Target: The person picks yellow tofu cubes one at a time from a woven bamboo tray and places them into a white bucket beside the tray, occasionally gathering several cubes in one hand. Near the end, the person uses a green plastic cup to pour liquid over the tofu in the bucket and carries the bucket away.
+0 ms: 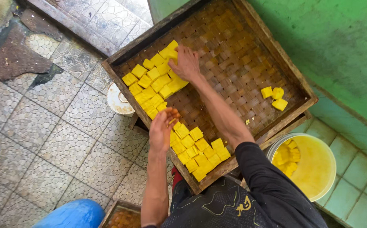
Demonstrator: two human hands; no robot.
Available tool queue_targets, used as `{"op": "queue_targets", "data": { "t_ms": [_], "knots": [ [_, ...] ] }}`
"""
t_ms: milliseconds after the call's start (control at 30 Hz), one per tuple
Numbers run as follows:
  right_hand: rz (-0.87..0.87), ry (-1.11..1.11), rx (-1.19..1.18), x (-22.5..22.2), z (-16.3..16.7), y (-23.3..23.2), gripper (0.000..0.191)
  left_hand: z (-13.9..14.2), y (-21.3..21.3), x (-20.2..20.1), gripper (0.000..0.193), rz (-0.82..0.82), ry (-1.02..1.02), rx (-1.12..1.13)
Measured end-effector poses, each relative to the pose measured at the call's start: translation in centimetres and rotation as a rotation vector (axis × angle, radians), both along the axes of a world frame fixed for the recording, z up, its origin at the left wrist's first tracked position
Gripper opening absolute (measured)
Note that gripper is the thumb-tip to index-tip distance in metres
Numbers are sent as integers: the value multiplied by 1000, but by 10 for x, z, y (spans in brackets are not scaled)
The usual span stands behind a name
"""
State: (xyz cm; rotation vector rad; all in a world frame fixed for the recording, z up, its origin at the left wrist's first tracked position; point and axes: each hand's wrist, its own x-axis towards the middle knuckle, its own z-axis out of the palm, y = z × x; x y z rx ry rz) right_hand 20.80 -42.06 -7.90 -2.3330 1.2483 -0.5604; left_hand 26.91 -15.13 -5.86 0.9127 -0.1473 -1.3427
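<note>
The right hand (186,63) lies flat and released, fingers spread over the upper cluster of yellow cubes (154,82) in the woven tray (242,59); the left hand (162,126) hovers edge-on above the lower cluster (196,154), and I cannot tell whether its grip holds a piece. The cubes look soft, wet and crumbly, likely slippery, so they are best nudged in rows with a flat palm or pinched lightly on opposite faces. More float in the bucket (318,169)
</note>
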Motion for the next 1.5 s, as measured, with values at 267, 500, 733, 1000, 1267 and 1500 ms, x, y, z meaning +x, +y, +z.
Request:
{"op": "queue_targets", "data": {
  "t_ms": [267, 500, 733, 1000, 1267, 1500],
  "knots": [
    [436, -317, 1, -63, 76, 93, 65, 1, -63, 1, 48, 253, 286, -36],
    [-183, -283, 382, -213, 99, 230, 78, 34, -35, -134, 59, -434, 102, -301],
    [-831, -893, 583, -459, 41, 324, 48, 61, 0, -280, 64, -939, -67, -196],
    [-1172, -98, 646, -589, -97, 298, 71, 64, 12, -298, 55, -844, -105, -67],
    [-819, 286, 651, -583, -129, 261, 49, 38, 26, -257, 52, -659, -126, 37],
    [-1076, -805, 19, -472, -55, 210, 25, 4, -2, -166, 50, -257, 28, 27]
  ]
}}
